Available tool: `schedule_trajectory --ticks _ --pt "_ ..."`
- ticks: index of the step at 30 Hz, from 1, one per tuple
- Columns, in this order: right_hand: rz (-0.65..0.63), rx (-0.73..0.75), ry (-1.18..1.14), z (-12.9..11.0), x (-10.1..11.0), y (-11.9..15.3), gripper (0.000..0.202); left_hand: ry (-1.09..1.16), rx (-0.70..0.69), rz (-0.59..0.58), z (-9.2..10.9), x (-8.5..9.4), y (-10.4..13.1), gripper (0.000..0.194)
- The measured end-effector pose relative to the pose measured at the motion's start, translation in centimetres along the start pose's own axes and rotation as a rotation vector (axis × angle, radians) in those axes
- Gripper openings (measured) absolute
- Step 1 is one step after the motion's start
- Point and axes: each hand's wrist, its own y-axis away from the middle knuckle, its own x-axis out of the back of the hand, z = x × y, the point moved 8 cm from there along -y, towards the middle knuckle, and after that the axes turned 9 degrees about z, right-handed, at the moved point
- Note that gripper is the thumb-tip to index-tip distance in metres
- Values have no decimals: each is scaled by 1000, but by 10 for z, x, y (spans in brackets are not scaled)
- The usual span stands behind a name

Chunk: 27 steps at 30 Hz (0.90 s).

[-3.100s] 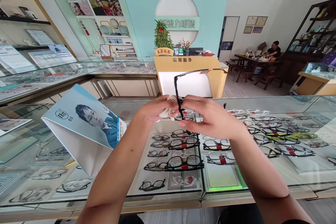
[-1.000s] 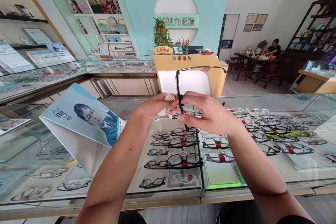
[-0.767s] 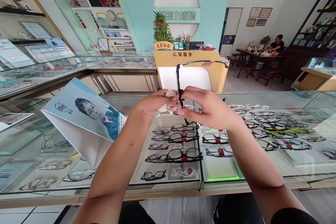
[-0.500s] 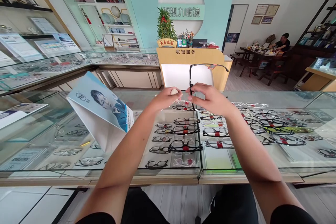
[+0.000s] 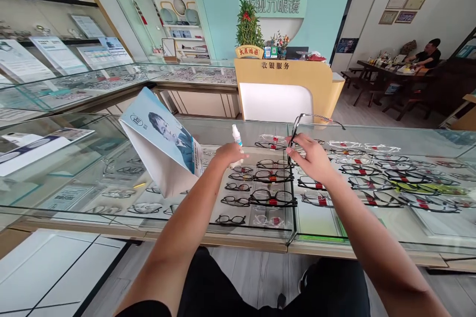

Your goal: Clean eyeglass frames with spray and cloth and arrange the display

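Note:
My right hand [image 5: 310, 157] pinches a pair of dark-framed glasses [image 5: 296, 126] above the glass counter, one temple stretching out to the right. My left hand [image 5: 228, 154] is closed, fingers curled round a pale, crumpled cloth [image 5: 237, 162] that shows under them. Just beyond the left fingers stands a small white bottle [image 5: 236, 134] with a blue band; whether those fingers touch it I cannot tell. Beneath the hands, rows of glasses [image 5: 273, 198], many with red tags, lie inside the counter.
A folded blue display card [image 5: 167, 133] stands on the glass counter [image 5: 223, 235] left of my left arm. Farther off are a wooden reception desk [image 5: 323, 81] with a potted plant [image 5: 248, 25], and a person [image 5: 429, 54] seated at a dark table at the far right.
My hands have moved apart, the left lower and the right to the right with the glasses, which are now tilted. The white bottle has come into view. The camera view has shifted.

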Motion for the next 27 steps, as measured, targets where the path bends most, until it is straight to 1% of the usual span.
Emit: schedule_trajectory --ticks 4,6,9,10,11,12,13,15,17,19,21,23,24,26,27 --pt "-12 36 84 0 -6 2 34 -55 108 100 -17 8 -7 54" --pt "-28 32 89 1 -8 3 35 -43 133 202 -20 14 -10 61" --pt "-38 15 51 0 -10 3 34 124 101 421 -19 26 -15 77" --pt "-36 12 28 -1 -10 3 34 216 91 464 -18 27 -17 82" --pt "-31 12 0 -2 -10 3 33 308 90 473 -19 25 -20 84" --pt "-24 10 -35 -3 -10 3 33 383 98 454 -19 21 -23 81" --pt "-17 5 -74 -5 -10 3 33 440 108 427 -19 17 -27 74" --pt "-1 -20 -157 -6 -9 2 35 500 117 372 -18 9 -31 54" --pt "12 -62 -234 -6 -8 2 39 514 105 347 -16 6 -31 34" --pt "22 -99 -291 -5 -7 1 45 545 81 347 -11 7 -28 24" --pt "26 -128 -332 -4 -6 0 51 595 42 352 -2 12 -21 24" --pt "32 -161 -362 -2 -5 0 54 660 -14 340 12 17 -12 28" --pt "38 -178 -373 0 -5 0 56 727 -46 318 22 19 -5 30" --pt "55 -205 -386 3 -5 1 60 954 -116 226 44 20 9 35" --pt "66 -211 -388 3 -6 1 61 1104 -153 149 57 20 18 38"
